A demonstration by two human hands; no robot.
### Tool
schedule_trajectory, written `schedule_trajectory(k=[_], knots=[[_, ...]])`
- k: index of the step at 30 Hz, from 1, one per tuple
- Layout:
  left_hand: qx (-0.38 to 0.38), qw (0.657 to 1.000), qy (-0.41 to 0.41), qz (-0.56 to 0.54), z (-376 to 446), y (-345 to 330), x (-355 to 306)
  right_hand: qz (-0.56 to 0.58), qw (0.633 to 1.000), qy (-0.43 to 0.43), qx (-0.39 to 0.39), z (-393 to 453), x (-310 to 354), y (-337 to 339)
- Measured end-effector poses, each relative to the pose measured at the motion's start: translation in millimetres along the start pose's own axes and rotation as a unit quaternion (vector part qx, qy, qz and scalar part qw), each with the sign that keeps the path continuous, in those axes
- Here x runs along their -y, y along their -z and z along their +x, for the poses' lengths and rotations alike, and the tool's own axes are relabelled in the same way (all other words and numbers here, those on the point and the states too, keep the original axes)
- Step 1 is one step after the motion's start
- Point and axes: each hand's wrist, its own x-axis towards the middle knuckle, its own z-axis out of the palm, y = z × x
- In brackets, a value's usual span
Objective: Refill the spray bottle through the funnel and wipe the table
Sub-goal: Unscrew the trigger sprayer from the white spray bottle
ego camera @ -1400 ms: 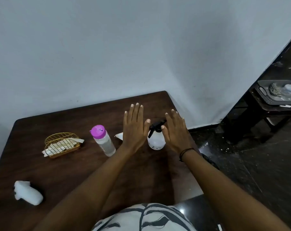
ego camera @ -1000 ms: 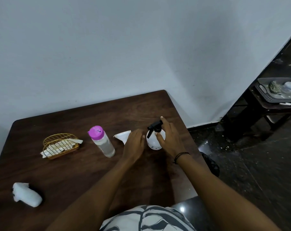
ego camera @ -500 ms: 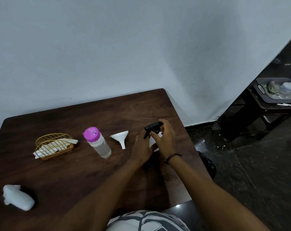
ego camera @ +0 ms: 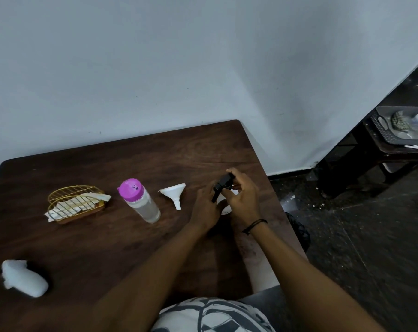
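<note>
A small white spray bottle [ego camera: 222, 204] with a black trigger head [ego camera: 222, 184] stands near the right edge of the brown table [ego camera: 121, 236]. My left hand [ego camera: 204, 207] wraps its white body from the left. My right hand [ego camera: 242, 197] grips the black head from the right and above. Most of the bottle is hidden by both hands. A white funnel [ego camera: 174, 190] lies on its side just left of my left hand. Further left stands a clear bottle with a pink cap [ego camera: 140, 201], holding clear liquid.
A gold wire basket [ego camera: 74, 203] with white paper sits at the left. A white crumpled cloth [ego camera: 23, 281] lies at the table's front left. The wall runs behind the table. To the right is dark floor and a dark stand holding a grey tray [ego camera: 385, 130].
Both hands dropped from hovering flat over the table onto the spray bottle. The left hand closed on its body, the right on the trigger head. The funnel came into full view.
</note>
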Motion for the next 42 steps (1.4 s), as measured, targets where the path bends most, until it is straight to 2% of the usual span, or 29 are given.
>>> schedule_trajectory(k=[4, 7, 11, 16, 21, 26, 30, 33, 35, 38, 42], knots=[[-0.01, 1.0, 0.001, 0.007, 2, 4, -4, 0.037, 0.995, -0.036, 0.083, 4, -4, 12], [0.005, 0.998, -0.044, 0.052, 6, 7, -6, 0.04, 0.991, -0.028, 0.127, 3, -3, 14], [0.007, 0.997, -0.066, 0.045, 2, 9, -6, 0.012, 0.996, 0.003, 0.088, -8, -1, 4], [0.007, 0.997, -0.052, 0.062, 0, 11, -10, 0.006, 1.0, -0.023, 0.004, -3, 0, -2], [0.04, 0.992, -0.041, 0.109, 4, 15, -11, 0.071, 0.994, -0.075, 0.047, -5, -1, 8], [0.046, 0.993, -0.026, 0.104, 2, 16, -13, 0.056, 0.992, -0.041, 0.105, -3, 1, 14], [0.048, 0.992, -0.024, 0.112, 2, 17, -16, 0.153, 0.975, -0.083, 0.136, 1, 8, 26], [0.054, 0.994, -0.041, 0.083, -1, 18, -15, 0.103, 0.981, -0.059, 0.154, -12, 12, 20], [0.05, 0.997, -0.028, 0.057, -6, 19, -16, 0.042, 0.991, -0.031, 0.12, -24, 14, 6], [0.042, 0.998, -0.038, 0.042, -9, 18, -16, -0.007, 0.999, -0.019, 0.026, -25, 12, -13], [0.033, 0.997, -0.04, 0.052, -6, 18, -16, -0.041, 0.999, 0.01, -0.023, -19, 8, -15]])
